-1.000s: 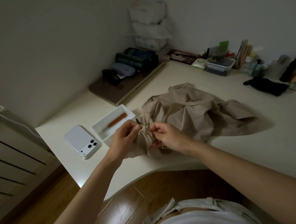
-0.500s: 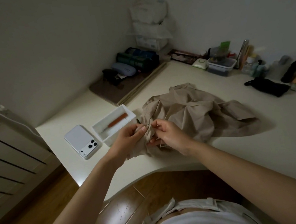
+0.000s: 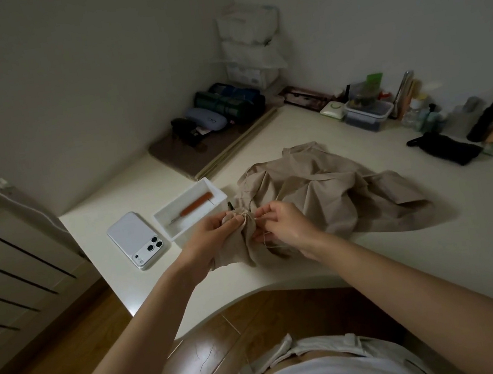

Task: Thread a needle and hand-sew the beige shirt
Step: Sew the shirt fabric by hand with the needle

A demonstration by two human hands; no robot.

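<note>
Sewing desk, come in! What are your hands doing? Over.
Left hand grips bunched beige shirt edge. Right hand pinches same fold; needle too small to see. White box sits close by left hand.

Both bare forearms reach forward and converge. The left hand (image 3: 214, 235) pinches the beige shirt (image 3: 320, 195) with curled fingers; the right hand (image 3: 287, 224), just beside it, pinches thread (image 3: 265, 239).

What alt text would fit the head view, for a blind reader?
A person's left hand grips bunched fabric of a beige shirt on a cream desk while the right hand pinches thread beside it. A white phone and tray lie further left.
</note>
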